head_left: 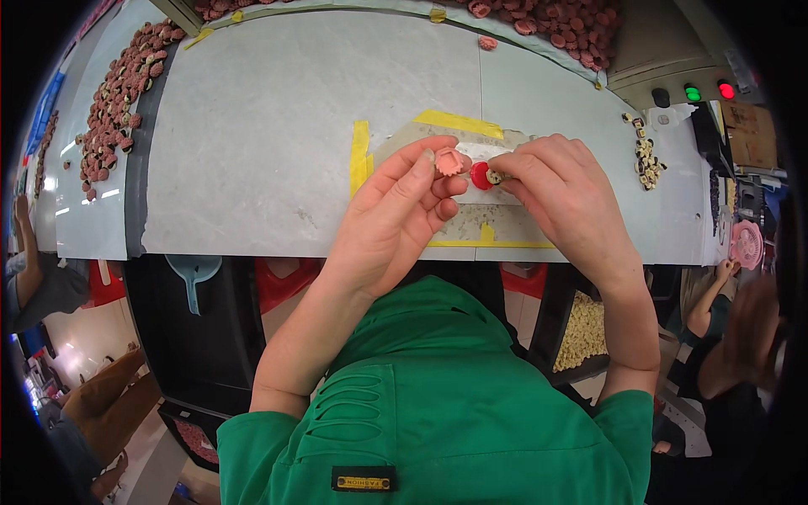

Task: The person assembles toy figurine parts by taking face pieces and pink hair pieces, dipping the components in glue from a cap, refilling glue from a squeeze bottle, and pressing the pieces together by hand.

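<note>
My left hand (389, 198) pinches a small pink scalloped cap (449, 162) between thumb and forefinger, its hollow side partly showing. To its right, my right hand (572, 185) is closed on a small cream-and-dark part (495, 178) at its fingertips. That part is against or just beside a red round knob (480, 175); I cannot tell whether they touch. Both hands are over a taped work plate (459, 223) at the table's near side. The right hand's curled fingers partly hide the small part.
Pink-and-dark pieces (126, 97) are heaped at the left. Pink caps (555, 29) lie beyond the far edge, with one loose cap (487, 42) nearer. Cream-and-black parts (646, 160) lie right, by a button panel (692, 93). Below are a blue dustpan (194, 269) and a bin of cream pieces (582, 332).
</note>
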Motion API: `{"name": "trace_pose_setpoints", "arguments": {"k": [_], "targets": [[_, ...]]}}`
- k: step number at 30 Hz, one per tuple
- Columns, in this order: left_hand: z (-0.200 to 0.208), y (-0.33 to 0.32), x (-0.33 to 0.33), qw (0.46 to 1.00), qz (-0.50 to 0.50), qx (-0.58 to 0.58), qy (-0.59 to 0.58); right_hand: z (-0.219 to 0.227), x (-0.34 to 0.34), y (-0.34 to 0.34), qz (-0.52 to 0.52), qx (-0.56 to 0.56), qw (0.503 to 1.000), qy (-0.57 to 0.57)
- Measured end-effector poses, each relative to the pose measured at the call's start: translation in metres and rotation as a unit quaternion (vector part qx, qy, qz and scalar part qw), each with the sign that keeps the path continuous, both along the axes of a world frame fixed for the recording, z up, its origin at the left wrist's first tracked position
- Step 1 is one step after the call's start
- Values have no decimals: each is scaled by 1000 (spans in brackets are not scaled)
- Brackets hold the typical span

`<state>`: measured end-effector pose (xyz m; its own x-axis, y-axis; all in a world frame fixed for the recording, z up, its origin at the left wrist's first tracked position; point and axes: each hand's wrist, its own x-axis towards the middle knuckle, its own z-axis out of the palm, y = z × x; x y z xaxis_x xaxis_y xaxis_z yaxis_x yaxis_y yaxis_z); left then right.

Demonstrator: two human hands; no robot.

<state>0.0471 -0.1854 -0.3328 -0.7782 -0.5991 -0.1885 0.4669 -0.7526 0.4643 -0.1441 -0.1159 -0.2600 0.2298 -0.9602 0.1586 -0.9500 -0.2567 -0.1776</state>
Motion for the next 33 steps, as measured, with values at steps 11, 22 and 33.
{"name": "trace_pose_setpoints", "arguments": {"k": [11,22,33], "targets": [[-2,2,0,999,11,29,20,11,4,7,-104,64,961,-248],[-5,-2,-1,1000,23,8,13,5,2,1,-73,33,968,-237],[-8,-8,8,999,21,1,26,-1,5,-11,-16,-27,999,7]]}}
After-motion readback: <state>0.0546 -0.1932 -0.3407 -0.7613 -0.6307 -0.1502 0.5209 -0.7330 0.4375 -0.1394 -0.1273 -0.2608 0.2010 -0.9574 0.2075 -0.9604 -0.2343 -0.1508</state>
